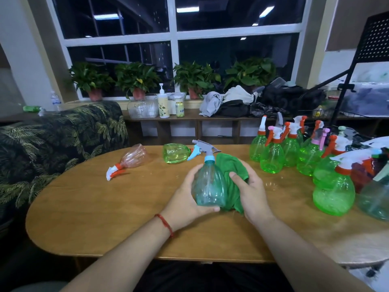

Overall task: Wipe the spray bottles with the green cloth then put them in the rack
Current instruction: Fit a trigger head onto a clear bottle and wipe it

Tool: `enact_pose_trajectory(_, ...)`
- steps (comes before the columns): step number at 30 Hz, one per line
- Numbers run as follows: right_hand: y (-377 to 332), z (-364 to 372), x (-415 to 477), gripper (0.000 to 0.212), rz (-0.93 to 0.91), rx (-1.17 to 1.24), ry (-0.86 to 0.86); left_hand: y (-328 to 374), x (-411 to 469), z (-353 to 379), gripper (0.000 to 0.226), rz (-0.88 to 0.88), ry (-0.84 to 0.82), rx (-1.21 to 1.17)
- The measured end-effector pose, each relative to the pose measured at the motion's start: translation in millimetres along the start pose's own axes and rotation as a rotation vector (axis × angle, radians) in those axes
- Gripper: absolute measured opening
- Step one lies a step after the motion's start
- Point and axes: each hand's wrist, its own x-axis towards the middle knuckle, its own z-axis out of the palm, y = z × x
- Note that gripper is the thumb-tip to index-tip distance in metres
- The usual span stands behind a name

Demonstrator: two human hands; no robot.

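A teal spray bottle (209, 186) with a grey trigger stands upright over the wooden table (105, 207), gripped at its base by my left hand (185, 199). My right hand (251, 190) holds the green cloth (228, 171) against the bottle's right side. On the table's far side a pink bottle (134, 159) and a green bottle (175, 153) lie on their sides. Several green spray bottles (271, 157) stand upright at the right.
A black perforated rack (372, 39) rises at the far right behind the standing bottles. A leaf-patterned sofa (52, 140) borders the table on the left. A shelf under the window carries potted plants (136, 79), containers and heaped clothes.
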Motion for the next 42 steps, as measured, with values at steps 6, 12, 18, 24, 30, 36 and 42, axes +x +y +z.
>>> enact_pose_trajectory(6, -1, 2, -6, 0.039, -0.058, -0.086, -0.033, 2, -6, 3, 0.120, 0.038, -0.010, 0.044)
enact_pose_trajectory(12, 0, 1, -10, 0.040, -0.112, -0.183, -0.094, 6, -11, 1, 0.121, 0.102, 0.013, 0.123)
enact_pose_trajectory(18, -3, 0, -16, 0.044, -0.206, -0.337, -0.079, 9, -12, 1, 0.120, 0.176, 0.045, 0.200)
enact_pose_trajectory(24, -1, -1, -18, 0.044, -0.265, -0.432, -0.077, 9, -9, 1, 0.110, 0.245, 0.057, 0.269)
enact_pose_trajectory(30, 4, -2, -15, 0.060, -0.493, -0.638, -0.145, 1, -5, 3, 0.102, 0.265, 0.051, 0.374)
enact_pose_trajectory(36, 4, 1, -15, 0.072, -0.621, -0.892, -0.207, 2, -6, 3, 0.103, 0.285, 0.111, 0.457)
enact_pose_trajectory(42, 1, 0, -18, 0.069, -0.738, -1.029, -0.320, 0, -8, 4, 0.103, 0.232, 0.172, 0.359)
